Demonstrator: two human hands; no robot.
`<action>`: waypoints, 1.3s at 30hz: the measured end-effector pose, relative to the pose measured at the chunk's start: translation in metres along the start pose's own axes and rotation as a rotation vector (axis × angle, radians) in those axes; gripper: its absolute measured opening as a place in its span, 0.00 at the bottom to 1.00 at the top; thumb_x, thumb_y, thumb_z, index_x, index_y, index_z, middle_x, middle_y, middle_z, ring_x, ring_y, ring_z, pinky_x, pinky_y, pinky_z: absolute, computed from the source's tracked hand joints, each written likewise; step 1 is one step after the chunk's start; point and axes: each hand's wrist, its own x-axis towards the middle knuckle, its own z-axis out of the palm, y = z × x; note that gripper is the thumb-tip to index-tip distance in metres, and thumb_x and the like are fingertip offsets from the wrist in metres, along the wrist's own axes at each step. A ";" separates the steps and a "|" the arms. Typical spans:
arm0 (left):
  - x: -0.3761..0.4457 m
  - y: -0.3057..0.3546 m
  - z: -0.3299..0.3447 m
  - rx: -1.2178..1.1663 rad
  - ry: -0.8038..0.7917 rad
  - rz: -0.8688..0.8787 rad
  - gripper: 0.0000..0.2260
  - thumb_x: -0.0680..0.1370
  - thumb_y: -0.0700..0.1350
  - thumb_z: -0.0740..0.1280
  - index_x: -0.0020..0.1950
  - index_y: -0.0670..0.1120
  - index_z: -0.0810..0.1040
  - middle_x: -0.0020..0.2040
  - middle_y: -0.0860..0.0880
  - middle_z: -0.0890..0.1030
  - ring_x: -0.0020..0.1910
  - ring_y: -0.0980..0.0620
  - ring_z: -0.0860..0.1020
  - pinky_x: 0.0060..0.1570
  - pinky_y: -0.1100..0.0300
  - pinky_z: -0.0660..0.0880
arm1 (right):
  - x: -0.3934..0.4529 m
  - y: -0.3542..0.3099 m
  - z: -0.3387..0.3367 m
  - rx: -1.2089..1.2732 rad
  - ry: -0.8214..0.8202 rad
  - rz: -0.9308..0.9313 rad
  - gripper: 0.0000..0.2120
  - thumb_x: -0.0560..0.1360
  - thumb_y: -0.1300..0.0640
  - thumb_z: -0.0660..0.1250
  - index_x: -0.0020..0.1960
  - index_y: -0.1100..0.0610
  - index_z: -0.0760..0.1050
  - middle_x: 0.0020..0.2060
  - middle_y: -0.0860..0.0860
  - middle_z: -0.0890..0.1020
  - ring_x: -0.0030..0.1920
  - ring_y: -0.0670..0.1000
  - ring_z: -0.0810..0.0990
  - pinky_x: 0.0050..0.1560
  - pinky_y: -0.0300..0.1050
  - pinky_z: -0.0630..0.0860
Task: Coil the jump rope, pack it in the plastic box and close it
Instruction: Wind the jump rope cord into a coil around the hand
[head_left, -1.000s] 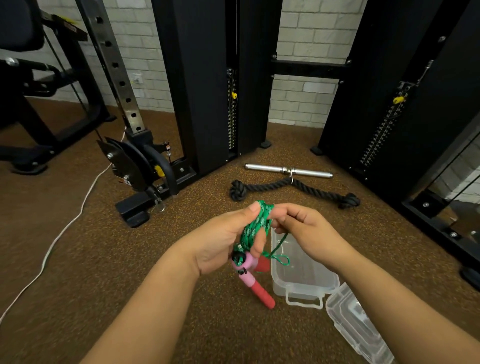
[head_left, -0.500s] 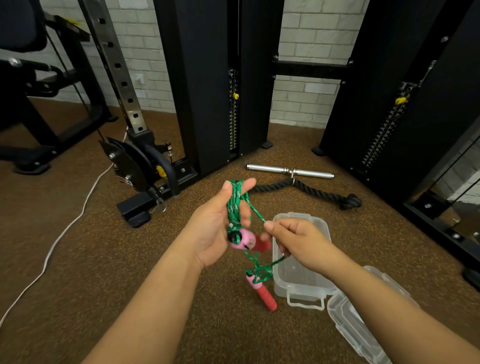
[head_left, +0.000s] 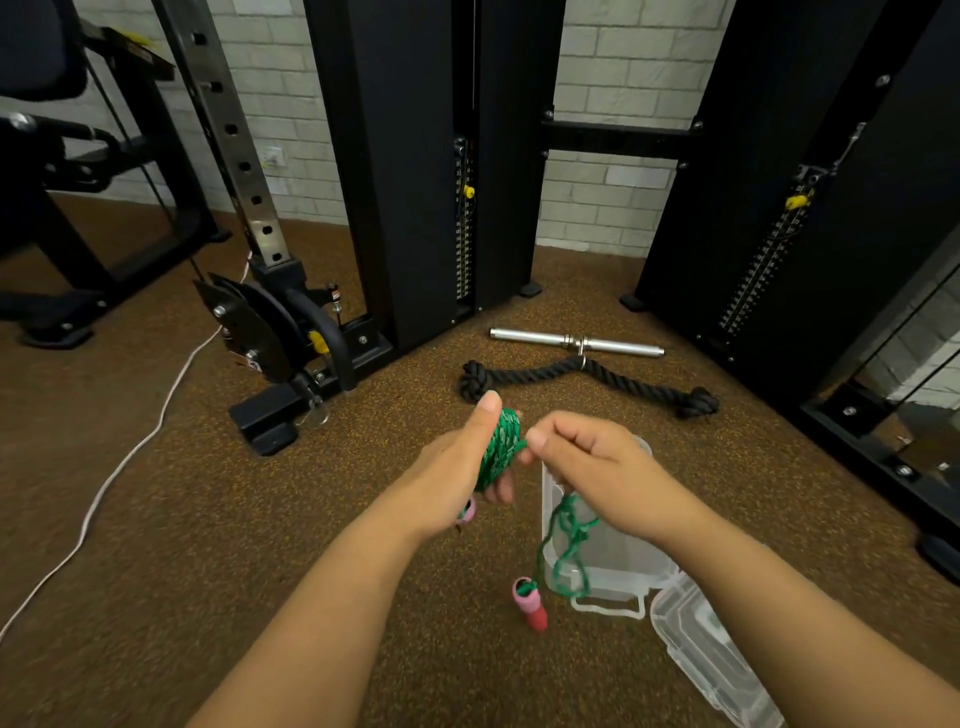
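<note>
Setting: I look down at my two bare arms over a brown speckled gym floor (head_left: 218, 519), black weight machines ahead.
Left hand: my left hand (head_left: 457, 478) is closed around a thick bundle of green jump rope (head_left: 501, 449), thumb pointing up beside the coil. A bit of pink handle (head_left: 469, 512) peeks out under the palm.
Right hand: my right hand (head_left: 597, 467) pinches the rope just beside the bundle, fingers curled narrow, touching the coil's right side.
What changed: half a second ago my right hand was lower and the strand ran slack between the hands; now it has come up to the coil and laid another turn on.
Loose end: a short tangle of green rope hangs under my right hand down to the second handle (head_left: 530, 605), pink and red, which seems to rest on or just above the floor; I cannot tell which.
Box: the clear plastic box (head_left: 613, 571) sits open on the floor below my right wrist, nothing inside it.
Lid: the clear lid (head_left: 711, 660) lies just beside the box, at its near right corner.
Meaning: I judge the coiling nearly done; only the short tail remains before packing and closing.
</note>
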 end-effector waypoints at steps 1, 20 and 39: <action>-0.001 0.003 -0.002 0.013 -0.052 0.015 0.35 0.73 0.73 0.42 0.38 0.49 0.78 0.32 0.55 0.79 0.28 0.60 0.74 0.37 0.59 0.70 | 0.001 0.000 -0.003 0.026 0.048 0.027 0.11 0.79 0.52 0.61 0.40 0.51 0.78 0.29 0.46 0.76 0.32 0.46 0.73 0.38 0.40 0.70; 0.011 0.005 -0.027 -0.572 0.283 0.144 0.16 0.81 0.54 0.58 0.55 0.48 0.82 0.25 0.54 0.61 0.27 0.55 0.62 0.33 0.62 0.62 | -0.003 0.023 -0.017 0.216 -0.145 0.272 0.09 0.79 0.55 0.60 0.48 0.54 0.80 0.42 0.51 0.85 0.50 0.48 0.82 0.61 0.41 0.72; 0.009 0.010 -0.029 -0.724 0.390 0.164 0.15 0.81 0.54 0.59 0.57 0.47 0.81 0.26 0.54 0.61 0.29 0.55 0.60 0.31 0.64 0.62 | -0.006 0.045 -0.010 -0.248 -0.067 0.333 0.10 0.74 0.63 0.65 0.42 0.49 0.71 0.44 0.57 0.78 0.44 0.56 0.79 0.48 0.58 0.80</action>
